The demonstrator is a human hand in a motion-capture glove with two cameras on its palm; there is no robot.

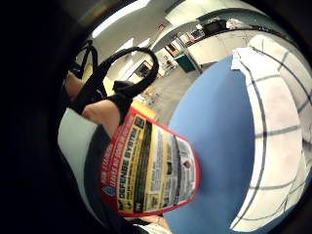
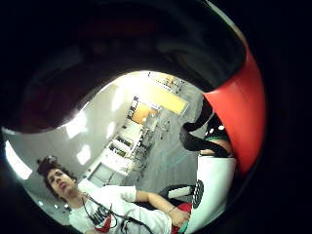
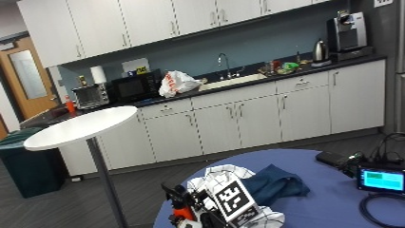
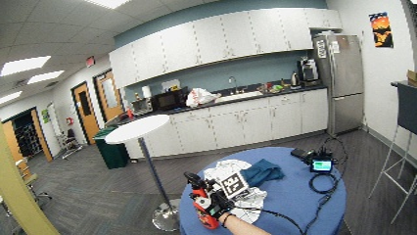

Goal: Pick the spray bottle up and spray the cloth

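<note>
Standing in a kitchenette with white cabinets, the round blue counter carries a white checked cloth and a dark blue cloth. At its near-left edge, the gloved right hand has its grip clamped on the upright red spray bottle, just beside the checked cloth.

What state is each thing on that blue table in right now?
Spray bottle: upright, gripped by the gloved right hand.
Checked white cloth: crumpled on the blue table, beside the bottle.
Dark blue cloth: bunched, lying on the checked cloth's edge.
Small screen: lit.
</note>
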